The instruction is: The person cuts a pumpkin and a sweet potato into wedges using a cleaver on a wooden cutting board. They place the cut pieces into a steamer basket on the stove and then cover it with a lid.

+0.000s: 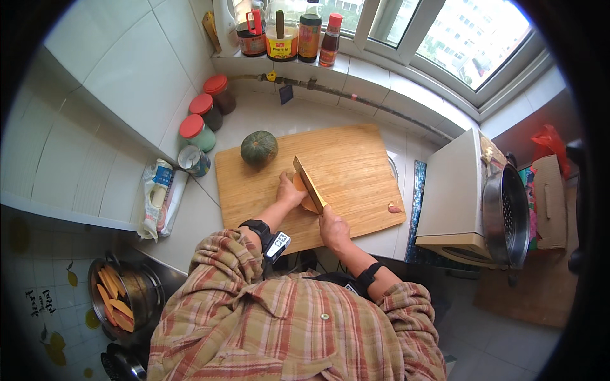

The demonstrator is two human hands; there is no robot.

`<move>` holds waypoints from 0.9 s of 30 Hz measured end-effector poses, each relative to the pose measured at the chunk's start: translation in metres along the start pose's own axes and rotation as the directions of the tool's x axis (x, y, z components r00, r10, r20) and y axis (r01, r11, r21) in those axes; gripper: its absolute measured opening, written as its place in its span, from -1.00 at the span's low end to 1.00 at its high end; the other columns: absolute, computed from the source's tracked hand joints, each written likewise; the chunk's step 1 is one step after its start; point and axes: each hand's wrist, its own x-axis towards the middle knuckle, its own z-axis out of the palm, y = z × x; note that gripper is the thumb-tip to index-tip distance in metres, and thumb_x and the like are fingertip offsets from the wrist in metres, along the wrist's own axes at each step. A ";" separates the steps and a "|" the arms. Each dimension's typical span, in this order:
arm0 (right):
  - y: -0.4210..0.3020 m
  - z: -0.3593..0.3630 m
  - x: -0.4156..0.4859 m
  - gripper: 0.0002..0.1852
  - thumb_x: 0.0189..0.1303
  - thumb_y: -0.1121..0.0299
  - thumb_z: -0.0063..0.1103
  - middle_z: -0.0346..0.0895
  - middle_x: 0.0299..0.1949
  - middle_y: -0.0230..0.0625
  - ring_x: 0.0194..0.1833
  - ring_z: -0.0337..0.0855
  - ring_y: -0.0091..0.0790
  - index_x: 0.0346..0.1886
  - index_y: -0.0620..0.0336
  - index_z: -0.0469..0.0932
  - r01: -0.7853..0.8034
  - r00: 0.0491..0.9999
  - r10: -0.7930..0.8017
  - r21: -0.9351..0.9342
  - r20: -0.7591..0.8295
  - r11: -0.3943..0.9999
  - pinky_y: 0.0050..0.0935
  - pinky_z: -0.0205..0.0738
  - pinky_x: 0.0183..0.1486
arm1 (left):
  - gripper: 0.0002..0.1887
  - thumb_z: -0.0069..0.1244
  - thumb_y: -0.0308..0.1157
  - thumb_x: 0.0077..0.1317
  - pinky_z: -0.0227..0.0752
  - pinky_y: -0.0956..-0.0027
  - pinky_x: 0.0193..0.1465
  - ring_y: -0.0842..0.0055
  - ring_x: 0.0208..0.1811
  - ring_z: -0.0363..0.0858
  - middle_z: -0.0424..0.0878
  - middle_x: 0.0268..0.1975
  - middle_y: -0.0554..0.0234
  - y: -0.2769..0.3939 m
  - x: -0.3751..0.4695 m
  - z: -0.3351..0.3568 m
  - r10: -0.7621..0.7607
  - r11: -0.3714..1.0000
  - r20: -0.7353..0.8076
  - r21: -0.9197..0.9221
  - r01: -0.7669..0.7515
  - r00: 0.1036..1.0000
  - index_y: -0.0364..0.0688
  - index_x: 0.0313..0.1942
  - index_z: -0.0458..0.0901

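Note:
On a wooden cutting board [348, 152], my left hand [289, 191] presses on an orange-fleshed piece [310, 204], which looks like sweet potato. My right hand [334, 227] grips the handle of a kitchen cleaver [309, 183]. The blade stands on edge along the right side of the orange piece and hides part of it; whether it has cut in, I cannot tell. A whole dark green squash [259, 148] rests at the board's upper left, beyond my left hand. A small reddish scrap [394, 207] lies by the board's right edge.
Red-lidded jars [198, 126] and a tin [194, 160] line the left wall, near a plastic package [159, 200]. Sauce bottles [310, 31] stand on the windowsill. A pot [138, 290] at lower left holds orange slices [116, 302]. A white appliance [450, 185] and a steamer pan [506, 216] sit right.

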 end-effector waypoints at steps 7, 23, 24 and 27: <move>0.014 -0.004 -0.003 -0.78 0.25 0.21 -0.01 0.51 -0.59 0.04 -0.52 0.56 0.15 -0.18 0.11 0.33 0.101 0.994 -0.103 0.080 0.029 0.992 0.09 0.41 -0.46 | -0.28 0.30 -0.25 -0.18 0.43 0.26 0.07 0.15 0.02 0.56 0.57 -0.04 -0.10 0.001 -0.006 -0.007 -0.038 0.999 0.043 0.000 0.038 0.998 -0.31 0.02 0.39; 0.081 -0.061 0.073 -0.78 0.25 0.31 0.11 0.34 -0.73 -0.38 -0.80 0.35 -0.49 -0.37 0.30 0.40 -0.352 0.929 0.151 0.674 0.339 0.650 -0.45 0.25 -0.77 | -0.61 0.14 -0.51 -0.02 0.52 0.41 -0.33 0.50 -0.30 0.62 0.61 -0.23 0.22 -0.059 -0.020 -0.057 -0.308 0.615 0.225 -0.694 0.374 0.924 -0.25 -0.11 0.49; 0.090 -0.061 0.079 -0.78 0.25 0.31 0.11 0.33 -0.72 -0.36 -0.78 0.37 -0.45 -0.36 0.27 0.37 -0.401 0.905 0.140 0.696 0.402 0.596 -0.42 0.29 -0.76 | -0.65 0.12 -0.50 0.02 0.47 0.47 -0.39 0.58 -0.35 0.59 0.61 -0.28 0.29 -0.061 -0.024 -0.062 -0.314 0.600 0.215 -0.710 0.369 0.925 -0.19 -0.12 0.51; 0.106 -0.045 0.087 -0.79 0.25 0.31 0.11 0.29 -0.70 -0.37 -0.80 0.32 -0.48 -0.35 0.23 0.35 -0.438 0.894 0.162 0.739 0.418 0.512 -0.44 0.28 -0.78 | -0.65 0.11 -0.49 0.04 0.46 0.50 -0.39 0.59 -0.36 0.59 0.61 -0.30 0.34 -0.066 -0.039 -0.077 -0.324 0.557 0.236 -0.735 0.386 0.916 -0.15 -0.11 0.51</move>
